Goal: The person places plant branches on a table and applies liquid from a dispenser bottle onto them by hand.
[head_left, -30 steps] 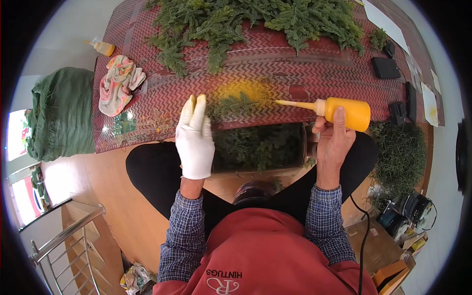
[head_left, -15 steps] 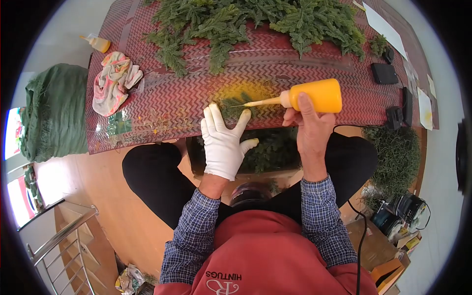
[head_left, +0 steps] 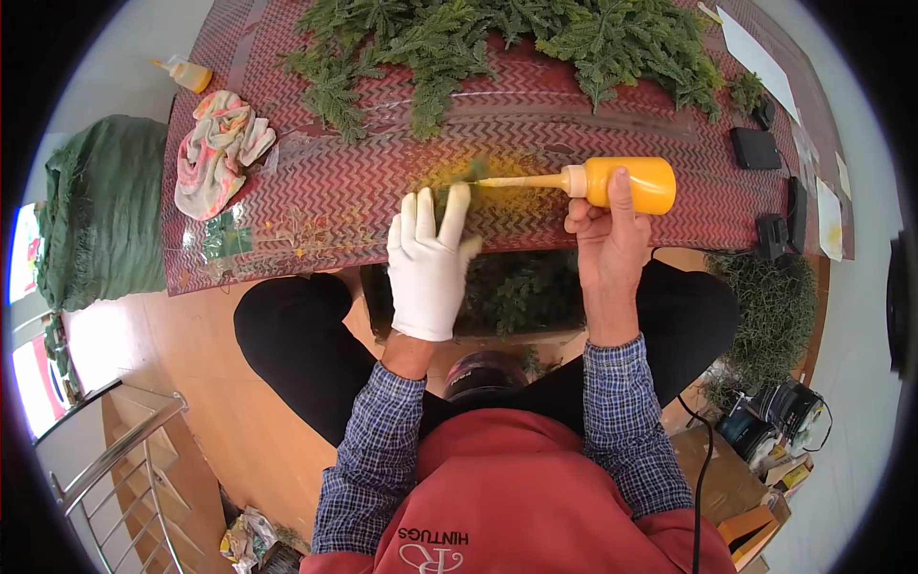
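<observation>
My left hand, in a white glove with yellowed fingertips, reaches over the table with its fingers stretched out and the thumb apart and blurred. Its index and middle fingertips touch a small green artificial fir sprig, which is smeared by motion and partly hidden behind them. My bare right hand is closed round a yellow squeeze bottle, held sideways. The bottle's long pale nozzle points left, its thin tip close to the sprig. Yellow residue stains the tabletop beneath the nozzle.
Green fir branches lie along the table's far side. At the left are a stained cloth and a second bottle. Black devices stand at the right. A box of greenery sits below the table edge.
The left hand's fingers have drawn closer together and the index finger has swung left. The sprig has shifted upward at the fingertips. The bottle has moved slightly right, its nozzle nearly level.
</observation>
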A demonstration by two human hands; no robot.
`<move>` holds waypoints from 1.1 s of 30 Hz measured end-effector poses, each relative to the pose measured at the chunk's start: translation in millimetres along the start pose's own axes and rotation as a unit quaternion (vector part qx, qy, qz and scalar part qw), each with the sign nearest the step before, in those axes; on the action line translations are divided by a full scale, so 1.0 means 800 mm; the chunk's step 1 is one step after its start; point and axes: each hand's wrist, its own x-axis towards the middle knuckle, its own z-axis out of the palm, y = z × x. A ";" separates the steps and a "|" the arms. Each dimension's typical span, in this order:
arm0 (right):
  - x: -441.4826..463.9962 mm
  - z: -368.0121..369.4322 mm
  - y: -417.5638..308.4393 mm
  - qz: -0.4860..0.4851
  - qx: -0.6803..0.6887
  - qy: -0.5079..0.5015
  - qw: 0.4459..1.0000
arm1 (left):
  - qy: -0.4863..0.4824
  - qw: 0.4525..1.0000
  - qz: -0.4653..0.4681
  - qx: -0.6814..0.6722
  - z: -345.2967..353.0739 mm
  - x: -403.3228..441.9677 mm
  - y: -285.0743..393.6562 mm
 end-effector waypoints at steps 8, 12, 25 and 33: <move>0.000 -0.013 -0.021 -0.014 0.015 0.013 1.000 | -0.041 0.977 -0.073 -0.194 -0.015 0.035 -0.025; 0.003 -0.021 -0.030 -0.025 0.074 0.022 0.997 | -0.316 0.787 -0.213 -0.485 -0.061 0.063 -0.037; 0.002 -0.017 -0.018 -0.025 0.069 0.015 0.997 | -0.360 0.822 -0.252 -0.362 -0.044 0.112 -0.094; 0.002 -0.018 -0.019 -0.022 0.066 0.017 0.997 | -0.100 0.934 -0.272 -0.209 -0.036 0.096 -0.106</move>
